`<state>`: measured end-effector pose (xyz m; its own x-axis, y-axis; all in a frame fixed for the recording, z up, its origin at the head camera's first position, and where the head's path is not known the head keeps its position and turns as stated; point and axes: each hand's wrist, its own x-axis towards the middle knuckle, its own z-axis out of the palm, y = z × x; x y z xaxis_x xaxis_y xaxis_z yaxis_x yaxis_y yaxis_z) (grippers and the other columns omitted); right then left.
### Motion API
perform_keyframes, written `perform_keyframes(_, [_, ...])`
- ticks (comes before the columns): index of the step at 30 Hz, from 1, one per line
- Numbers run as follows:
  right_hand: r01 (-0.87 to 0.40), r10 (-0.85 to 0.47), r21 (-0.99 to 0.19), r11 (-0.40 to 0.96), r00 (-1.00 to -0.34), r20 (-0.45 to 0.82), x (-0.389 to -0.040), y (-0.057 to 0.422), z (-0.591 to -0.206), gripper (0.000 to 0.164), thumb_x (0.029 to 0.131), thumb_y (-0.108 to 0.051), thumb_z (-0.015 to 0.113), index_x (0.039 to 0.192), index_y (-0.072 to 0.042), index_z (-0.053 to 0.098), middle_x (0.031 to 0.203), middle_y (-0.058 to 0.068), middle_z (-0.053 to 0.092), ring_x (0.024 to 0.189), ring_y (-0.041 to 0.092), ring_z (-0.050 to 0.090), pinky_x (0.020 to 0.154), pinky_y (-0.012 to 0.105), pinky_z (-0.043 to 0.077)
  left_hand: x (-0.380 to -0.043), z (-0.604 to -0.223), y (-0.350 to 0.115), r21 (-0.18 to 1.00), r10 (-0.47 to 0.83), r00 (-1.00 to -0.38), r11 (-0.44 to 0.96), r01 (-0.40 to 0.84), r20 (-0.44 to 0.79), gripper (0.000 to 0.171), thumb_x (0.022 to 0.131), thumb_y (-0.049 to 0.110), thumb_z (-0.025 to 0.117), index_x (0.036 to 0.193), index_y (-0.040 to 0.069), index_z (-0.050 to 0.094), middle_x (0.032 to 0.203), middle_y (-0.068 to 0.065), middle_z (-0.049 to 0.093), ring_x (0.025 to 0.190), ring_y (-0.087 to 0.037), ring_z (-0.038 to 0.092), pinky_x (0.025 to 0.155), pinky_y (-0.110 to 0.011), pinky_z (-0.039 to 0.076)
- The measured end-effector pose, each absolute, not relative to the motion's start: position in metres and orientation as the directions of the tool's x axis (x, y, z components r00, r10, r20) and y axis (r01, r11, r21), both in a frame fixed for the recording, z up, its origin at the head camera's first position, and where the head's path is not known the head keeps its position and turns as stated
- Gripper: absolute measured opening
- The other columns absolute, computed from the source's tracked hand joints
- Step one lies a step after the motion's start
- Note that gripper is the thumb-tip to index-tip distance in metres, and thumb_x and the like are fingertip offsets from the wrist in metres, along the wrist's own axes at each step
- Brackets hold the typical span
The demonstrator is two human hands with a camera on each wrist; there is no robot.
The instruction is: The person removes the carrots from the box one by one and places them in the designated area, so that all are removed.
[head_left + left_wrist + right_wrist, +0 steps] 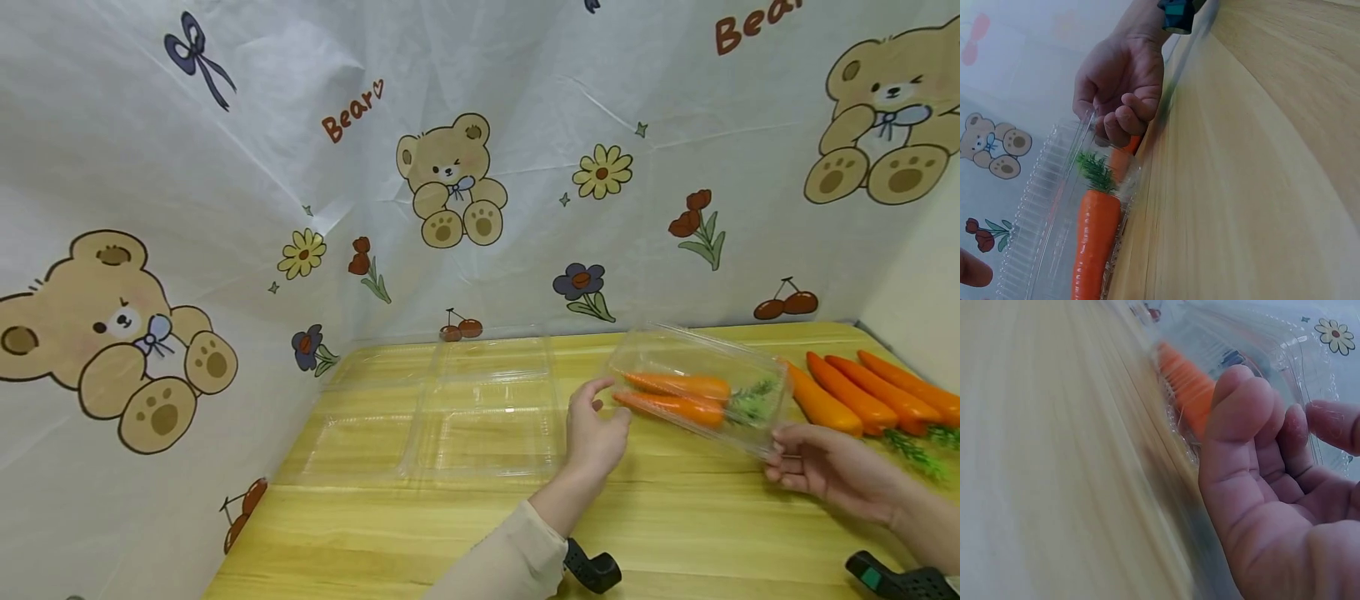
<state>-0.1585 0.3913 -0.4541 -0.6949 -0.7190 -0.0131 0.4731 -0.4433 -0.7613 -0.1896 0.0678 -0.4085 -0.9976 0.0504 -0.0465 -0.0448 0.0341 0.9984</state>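
Observation:
In the head view a clear plastic box (pixel 660 342) stands at the right of the middle, with two orange carrots (pixel 675 408) inside, their green tops toward the right. My right hand (pixel 832 471) pinches the box's near right corner between thumb and fingers; in the right wrist view the thumb (pixel 1335 428) and fingertips meet at the clear edge. By the box's left end is my left hand (pixel 596 433), its fingers loosely bent and holding nothing. One left fingertip (pixel 972 272) shows beside the box in the left wrist view, with a gap between them.
Several loose carrots (pixel 862 404) lie side by side on the right of the wooden table (pixel 360 533). More clear plastic boxes (pixel 487 417) sit side by side at the left. A white cloth (pixel 525 67) printed with bears and flowers hangs behind the table.

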Motion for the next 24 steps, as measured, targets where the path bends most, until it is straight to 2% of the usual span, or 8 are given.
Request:
perform_keyframes(5, [0.450,-0.686,-0.780,-0.436,-0.727,-0.036,-0.157,0.400,-0.455,0.056,0.113,-0.012,0.009,0.118,-0.010,0.064,0.109,0.009,0.069,0.110,0.029,0.070,0.104,0.042,0.057,-0.191,-0.409,0.070,0.998,0.012,-0.998,0.030,-0.054,-0.054,0.046,0.094,0.005,0.068,0.135,0.026,0.061,0.143,0.010,0.049,0.127,-0.021,0.047,0.078,-0.031,0.050])
perform_keyframes(8, [0.446,-0.685,-0.786,-0.429,-0.727,-0.038,-0.157,0.403,-0.455,0.056,0.113,-0.013,0.008,0.115,-0.011,0.064,0.105,0.008,0.069,0.108,0.029,0.070,0.103,0.043,0.057,-0.192,-0.410,0.071,0.996,-0.001,-0.997,0.021,-0.081,-0.081,0.047,0.097,0.005,0.064,0.140,0.023,0.059,0.123,0.005,0.058,0.093,-0.014,0.055,0.064,-0.025,0.046])
perform_keyframes(10, [0.448,-0.689,-0.783,-0.431,-0.724,-0.035,-0.157,0.403,-0.455,0.056,0.113,-0.014,0.008,0.114,-0.011,0.064,0.104,0.008,0.069,0.109,0.030,0.070,0.103,0.043,0.057,-0.191,-0.412,0.072,0.995,-0.002,-0.996,0.011,-0.094,-0.094,0.047,0.098,0.004,0.061,0.142,0.019,0.059,0.114,0.003,0.058,0.075,-0.011,0.050,0.055,-0.022,0.041])
perform_keyframes(12, [0.449,-0.691,-0.780,-0.436,-0.722,-0.030,-0.157,0.402,-0.455,0.058,0.113,-0.014,0.007,0.115,-0.011,0.065,0.104,0.008,0.068,0.109,0.029,0.070,0.103,0.042,0.057,-0.190,-0.414,0.072,0.996,-0.001,-0.996,0.001,-0.091,-0.091,0.045,0.099,0.002,0.058,0.143,0.013,0.058,0.117,-0.001,0.060,0.063,-0.011,0.043,0.050,-0.021,0.036])
perform_keyframes(15, [0.435,-0.676,-0.790,-0.432,-0.736,-0.036,-0.156,0.400,-0.453,0.059,0.113,-0.015,0.008,0.116,-0.011,0.067,0.104,0.007,0.069,0.107,0.027,0.071,0.101,0.040,0.059,-0.188,-0.416,0.073,0.997,-0.005,-0.997,-0.010,-0.074,-0.074,0.043,0.101,0.000,0.055,0.143,0.008,0.058,0.141,-0.005,0.054,0.061,-0.010,0.042,0.048,-0.019,0.035])
perform_keyframes(17, [0.410,-0.649,-0.816,-0.406,-0.759,-0.058,-0.154,0.399,-0.449,0.058,0.114,-0.017,0.010,0.117,-0.012,0.068,0.103,0.006,0.070,0.105,0.026,0.072,0.097,0.038,0.060,-0.187,-0.417,0.074,0.998,-0.021,-0.998,-0.011,-0.059,-0.059,0.042,0.101,-0.002,0.053,0.142,0.006,0.058,0.151,-0.005,0.048,0.063,-0.009,0.042,0.049,-0.017,0.035])
perform_keyframes(20, [0.347,-0.561,-0.881,-0.322,-0.820,-0.118,-0.150,0.396,-0.443,0.052,0.115,-0.019,0.017,0.115,-0.016,0.069,0.102,0.005,0.071,0.099,0.023,0.074,0.090,0.035,0.063,-0.185,-0.419,0.075,0.999,-0.046,-0.998,-0.016,-0.044,-0.044,0.042,0.101,-0.003,0.053,0.141,0.004,0.059,0.155,-0.003,0.045,0.073,-0.009,0.046,0.053,-0.017,0.038])
perform_keyframes(24, [0.263,-0.322,-0.959,-0.106,-0.922,-0.218,-0.144,0.391,-0.436,0.036,0.115,-0.022,0.032,0.110,-0.029,0.068,0.101,0.004,0.067,0.089,0.022,0.075,0.079,0.033,0.065,-0.181,-0.420,0.076,1.000,-0.076,-0.997,0.000,-0.024,-0.024,0.041,0.099,-0.003,0.057,0.139,0.006,0.062,0.153,-0.001,0.047,0.093,-0.011,0.052,0.070,-0.018,0.046])
